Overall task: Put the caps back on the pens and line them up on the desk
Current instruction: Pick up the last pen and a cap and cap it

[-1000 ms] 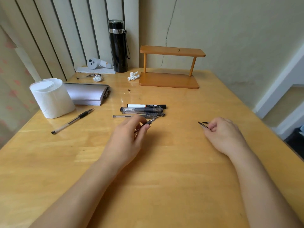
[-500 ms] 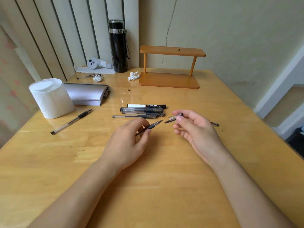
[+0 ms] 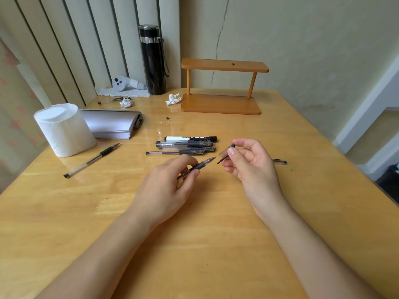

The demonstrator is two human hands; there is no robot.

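Centrally, the left hand (image 3: 166,186) grips an uncapped pen (image 3: 199,166), tip pointing right toward the clear cap (image 3: 225,152) pinched by the right hand (image 3: 252,167). Just beyond, capped pens (image 3: 185,146) lie in a row mid-surface (image 3: 216,244); another cap (image 3: 279,161) lies rightward.

Home desk setup, looks like a room corner, not an office. Evidence: glossy wooden desk (image 3: 216,244) pushed against a cream plaster wall with a visible crack (image 3: 218,39), vertical blinds (image 3: 71,46) far left. Domestic clutter at the far edge: black thermos flask (image 3: 152,61), toilet paper roll (image 3: 62,129), crumpled tissues (image 3: 173,98), closed notebook (image 3: 112,124), small wooden shelf riser (image 3: 222,87). White door trim (image 3: 367,100) at right.
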